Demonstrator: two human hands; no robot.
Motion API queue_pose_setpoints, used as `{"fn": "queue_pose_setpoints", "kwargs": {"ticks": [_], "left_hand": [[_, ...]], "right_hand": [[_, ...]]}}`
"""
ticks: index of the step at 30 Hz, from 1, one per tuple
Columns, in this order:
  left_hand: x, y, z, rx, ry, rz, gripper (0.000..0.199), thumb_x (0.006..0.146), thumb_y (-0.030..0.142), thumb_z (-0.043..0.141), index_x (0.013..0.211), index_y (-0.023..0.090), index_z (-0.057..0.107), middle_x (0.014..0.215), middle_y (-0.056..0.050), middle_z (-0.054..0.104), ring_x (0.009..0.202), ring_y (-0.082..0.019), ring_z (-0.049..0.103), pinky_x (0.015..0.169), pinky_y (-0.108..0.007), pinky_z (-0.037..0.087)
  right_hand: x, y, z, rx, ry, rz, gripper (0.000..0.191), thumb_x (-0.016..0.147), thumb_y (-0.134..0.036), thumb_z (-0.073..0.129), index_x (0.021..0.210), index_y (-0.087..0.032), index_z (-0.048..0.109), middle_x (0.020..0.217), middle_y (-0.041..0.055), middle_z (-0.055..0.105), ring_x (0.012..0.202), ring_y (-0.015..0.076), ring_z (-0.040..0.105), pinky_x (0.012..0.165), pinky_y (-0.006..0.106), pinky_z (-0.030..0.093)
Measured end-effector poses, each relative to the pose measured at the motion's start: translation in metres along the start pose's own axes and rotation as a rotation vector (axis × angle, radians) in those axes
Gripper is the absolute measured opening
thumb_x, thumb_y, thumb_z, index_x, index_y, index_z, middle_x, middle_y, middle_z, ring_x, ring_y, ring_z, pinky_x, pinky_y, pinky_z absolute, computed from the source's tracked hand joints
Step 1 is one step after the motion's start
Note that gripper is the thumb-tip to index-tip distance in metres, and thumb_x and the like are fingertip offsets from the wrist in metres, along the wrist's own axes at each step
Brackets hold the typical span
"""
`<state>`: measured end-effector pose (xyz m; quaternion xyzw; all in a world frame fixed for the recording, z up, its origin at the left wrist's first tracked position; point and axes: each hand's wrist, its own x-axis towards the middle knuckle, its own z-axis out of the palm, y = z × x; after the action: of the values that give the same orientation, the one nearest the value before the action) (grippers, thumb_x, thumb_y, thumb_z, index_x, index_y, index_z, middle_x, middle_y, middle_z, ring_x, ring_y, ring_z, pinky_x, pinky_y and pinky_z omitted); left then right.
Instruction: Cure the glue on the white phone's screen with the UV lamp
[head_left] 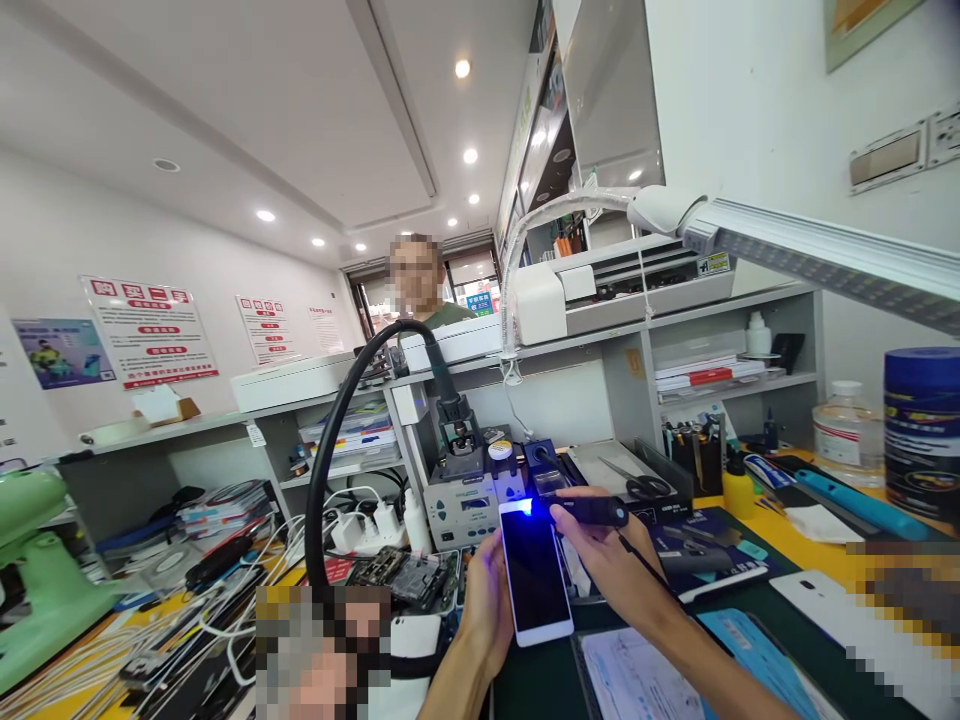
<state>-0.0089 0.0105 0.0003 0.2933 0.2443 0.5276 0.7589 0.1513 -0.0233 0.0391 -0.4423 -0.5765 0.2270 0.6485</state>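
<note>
A white smartphone (536, 580) with a dark screen is held upright, slightly tilted, in my left hand (486, 600), whose fingers wrap its left edge. My right hand (596, 550) grips a black UV torch (589, 511) from the right, close to the phone's top edge. The torch's blue-violet light falls on the top of the phone, and a thin black cord trails from it along my right forearm. Behind the phone stands a grey soldering or hot-air station (461, 505) with a thick black hose (322, 450) arching to the left.
Scissors (637, 480) lie behind my right hand. Bottles and a dark blue canister (922, 430) stand at the right. White cables (375, 515) and circuit boards (405, 575) crowd the left. A light-green machine (45, 570) sits far left. Another person (442, 315) is beyond the shelf.
</note>
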Motion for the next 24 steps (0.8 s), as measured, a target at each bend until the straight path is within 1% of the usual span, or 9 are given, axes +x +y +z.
{"fn": "queue_pose_setpoints", "kwargs": {"ticks": [3,5,9,13,16,19,24], "left_hand": [[0.0013,0.0,-0.0005,-0.013,0.008,-0.002,0.032,0.091,0.033,0.058,0.107,0.012,0.075,0.106,-0.012,0.077,0.107,-0.032,0.069,0.104,-0.044,0.048],[0.002,-0.0001,-0.0009,-0.017,0.015,-0.002,0.031,0.09,0.032,0.057,0.106,0.012,0.076,0.106,-0.013,0.077,0.108,-0.032,0.069,0.105,-0.045,0.048],[0.003,-0.0006,-0.0017,-0.016,0.029,-0.006,0.031,0.09,0.031,0.057,0.104,0.012,0.076,0.107,-0.013,0.077,0.109,-0.032,0.069,0.107,-0.046,0.046],[0.0038,-0.001,-0.0017,-0.02,0.023,-0.005,0.032,0.089,0.032,0.058,0.106,0.011,0.075,0.108,-0.014,0.076,0.109,-0.033,0.069,0.108,-0.047,0.046],[0.0037,-0.0011,-0.0002,-0.019,0.049,0.005,0.032,0.089,0.031,0.058,0.107,0.01,0.074,0.106,-0.014,0.077,0.107,-0.033,0.07,0.107,-0.047,0.046],[0.0025,-0.0014,0.0008,-0.015,0.075,0.007,0.033,0.089,0.03,0.058,0.109,0.009,0.073,0.105,-0.014,0.077,0.106,-0.032,0.07,0.105,-0.046,0.047],[0.0008,-0.0016,-0.0004,-0.003,0.083,0.007,0.035,0.09,0.031,0.057,0.113,0.009,0.071,0.105,-0.013,0.077,0.104,-0.031,0.07,0.103,-0.043,0.048]], "right_hand": [[-0.0018,-0.0046,0.0015,0.012,-0.065,-0.025,0.039,0.086,-0.06,0.064,0.102,-0.026,0.072,0.099,0.0074,0.077,0.097,0.0292,0.072,0.089,0.04,0.058],[-0.0027,-0.0041,0.0031,0.02,-0.091,-0.037,0.036,0.088,-0.058,0.064,0.103,-0.026,0.071,0.106,0.007,0.076,0.102,0.0282,0.071,0.093,0.04,0.056],[-0.0032,-0.002,0.0054,0.016,-0.127,-0.043,0.035,0.09,-0.056,0.062,0.105,-0.026,0.07,0.107,0.0059,0.074,0.1,0.0264,0.071,0.092,0.039,0.056],[-0.004,-0.002,0.0065,-0.022,-0.162,-0.054,0.032,0.092,-0.053,0.06,0.107,-0.026,0.069,0.109,0.0059,0.074,0.107,0.0265,0.068,0.097,0.039,0.053],[-0.0055,-0.0008,0.0071,-0.027,-0.177,-0.062,0.031,0.093,-0.05,0.06,0.11,-0.025,0.068,0.112,0.0064,0.073,0.11,0.0262,0.066,0.101,0.04,0.051],[-0.0063,0.0012,0.0076,-0.014,-0.189,-0.063,0.031,0.093,-0.049,0.06,0.111,-0.025,0.068,0.114,0.0071,0.073,0.109,0.0262,0.066,0.102,0.041,0.051],[-0.0063,0.0018,0.0073,0.003,-0.2,-0.048,0.034,0.092,-0.049,0.062,0.113,-0.024,0.069,0.116,0.0091,0.073,0.111,0.0283,0.066,0.103,0.043,0.051]]}}
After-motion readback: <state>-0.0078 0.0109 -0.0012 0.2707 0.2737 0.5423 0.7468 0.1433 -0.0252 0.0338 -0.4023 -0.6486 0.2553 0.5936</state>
